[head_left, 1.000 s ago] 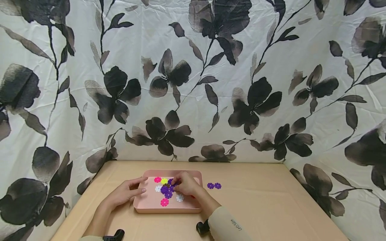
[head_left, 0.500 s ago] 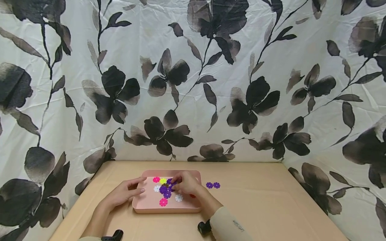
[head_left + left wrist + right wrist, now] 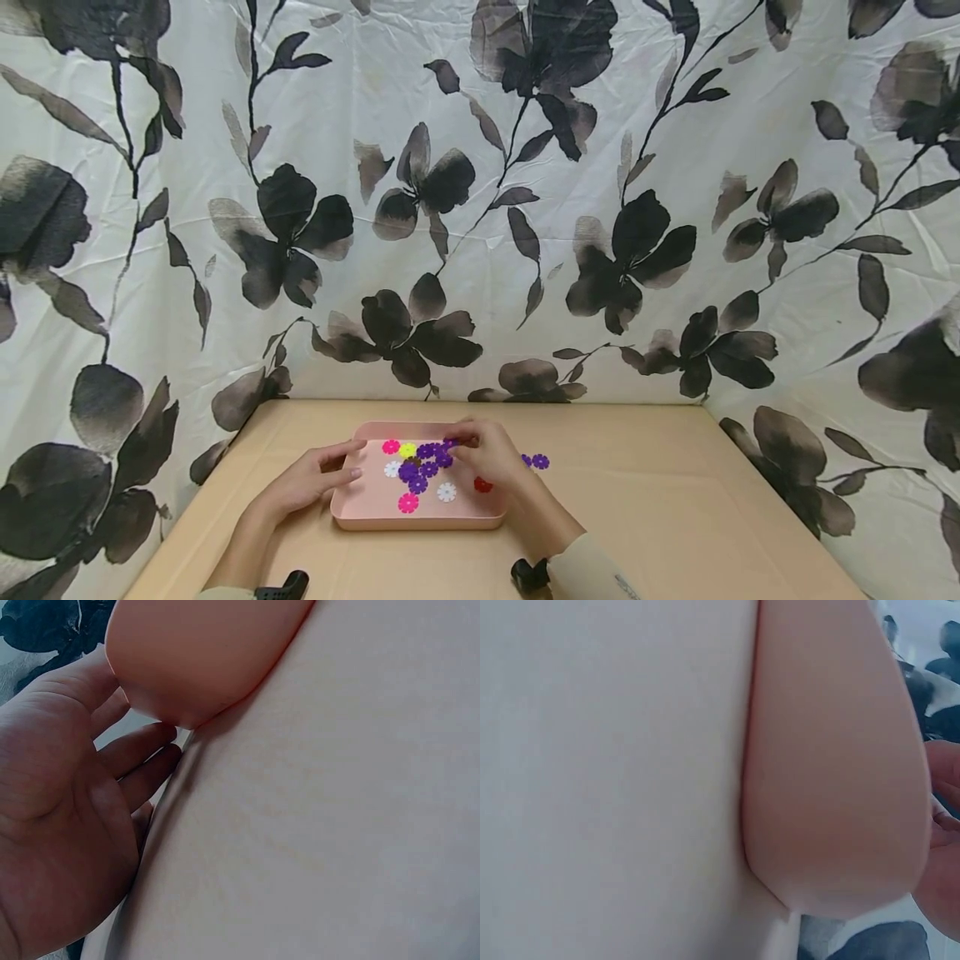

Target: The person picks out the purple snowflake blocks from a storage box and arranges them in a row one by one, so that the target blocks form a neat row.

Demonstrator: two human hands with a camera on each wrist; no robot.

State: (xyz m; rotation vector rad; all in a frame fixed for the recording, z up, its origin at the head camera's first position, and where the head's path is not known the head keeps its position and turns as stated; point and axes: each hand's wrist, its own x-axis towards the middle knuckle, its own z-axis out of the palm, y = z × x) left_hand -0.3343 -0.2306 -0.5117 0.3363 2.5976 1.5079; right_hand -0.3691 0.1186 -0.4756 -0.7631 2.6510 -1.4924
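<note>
In the head view, a shallow pink tray [image 3: 457, 518] holds flower-shaped discs. Several purple discs [image 3: 417, 484] cluster near its middle. My right hand [image 3: 491, 454] is over the tray's right half, thumb and fingertips pinching a purple disc [image 3: 449, 444] at the cluster's upper right; the fingers partly cover it. The right wrist view has only part of that hand [image 3: 945, 825], beyond the tray wall. My left hand [image 3: 307, 479] rests with extended fingers at the tray's left edge. In the left wrist view, its fingers [image 3: 146, 776] lie loosely beside the tray's outer wall [image 3: 202, 660].
Inside the tray are pink discs [image 3: 408, 503], a yellow disc [image 3: 407, 450], white discs [image 3: 446, 492] and a red disc [image 3: 483, 484]. Two purple discs [image 3: 541, 461] lie on the table [image 3: 675, 500] right of the tray. A floral cloth [image 3: 525, 275] hangs behind.
My right hand has shifted right and slightly up, away from the middle of the purple cluster, uncovering more purple discs and the red disc. My left hand stays at the tray's edge.
</note>
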